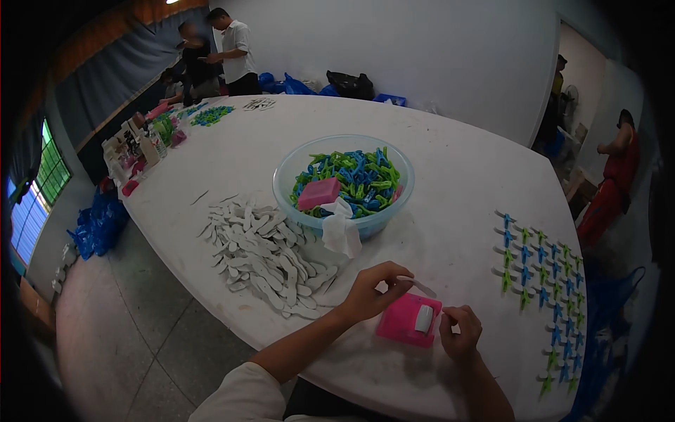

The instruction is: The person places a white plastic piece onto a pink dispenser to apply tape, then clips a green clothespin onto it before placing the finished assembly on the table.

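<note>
A person sits at a large white table (450, 162), seen from above their own arms. The left hand (371, 290) pinches a small flat white plastic strip (416, 284) between thumb and fingertips, holding it just above a bright pink rectangular block (404, 322) that lies on the table in front of them. A short white piece (423, 318) rests on top of that block. The right hand (460, 332) sits just beside the block's right edge, fingers curled closed; whether anything is in them is too small to tell. To the left lies a loose heap of many more flat white strips (264, 257), untouched. Beyond the hands stands a clear pale-blue plastic bowl (295, 169) piled with blue and green plastic clips (355, 176), with a second pink block (318, 193) on top and a crumpled white cloth (341, 228) draped over its rim. On the right, rows of finished-looking blue and green clips on white strips (541, 288) lie in neat lines. Judging by the full bowl and big heap against those few rows, most of the work remains. Other people stand at the far end of the room (235, 49).
</note>
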### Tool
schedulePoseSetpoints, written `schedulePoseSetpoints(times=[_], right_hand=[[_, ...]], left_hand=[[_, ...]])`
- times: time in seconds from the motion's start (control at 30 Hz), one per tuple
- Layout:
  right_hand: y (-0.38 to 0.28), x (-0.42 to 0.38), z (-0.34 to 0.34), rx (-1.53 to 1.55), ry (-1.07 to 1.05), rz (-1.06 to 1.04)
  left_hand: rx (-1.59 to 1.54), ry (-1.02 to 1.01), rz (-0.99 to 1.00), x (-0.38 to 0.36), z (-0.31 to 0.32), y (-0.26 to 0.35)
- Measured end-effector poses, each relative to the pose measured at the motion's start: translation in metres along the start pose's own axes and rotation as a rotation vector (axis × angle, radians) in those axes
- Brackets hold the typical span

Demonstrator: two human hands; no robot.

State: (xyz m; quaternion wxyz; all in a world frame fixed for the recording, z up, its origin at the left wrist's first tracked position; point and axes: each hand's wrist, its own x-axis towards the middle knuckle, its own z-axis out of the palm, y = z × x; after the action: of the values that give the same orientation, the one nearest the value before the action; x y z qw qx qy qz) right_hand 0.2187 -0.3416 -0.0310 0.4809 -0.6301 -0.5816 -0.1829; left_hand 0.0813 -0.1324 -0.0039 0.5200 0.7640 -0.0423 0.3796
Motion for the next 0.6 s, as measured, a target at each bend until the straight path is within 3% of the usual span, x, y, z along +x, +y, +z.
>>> schedulePoseSetpoints(times=[0.37, 0.6], right_hand=[[0.006, -0.003, 0.001, -0.009, 0.025, 0.053], [0.008, -0.006, 0.005, 0.003, 0.042, 0.116]], left_hand=[[0.048, 0.150, -0.172, -0.003, -0.013, -0.005], [-0.006, 0.276, -0.096, 0.000, -0.014, -0.012]])
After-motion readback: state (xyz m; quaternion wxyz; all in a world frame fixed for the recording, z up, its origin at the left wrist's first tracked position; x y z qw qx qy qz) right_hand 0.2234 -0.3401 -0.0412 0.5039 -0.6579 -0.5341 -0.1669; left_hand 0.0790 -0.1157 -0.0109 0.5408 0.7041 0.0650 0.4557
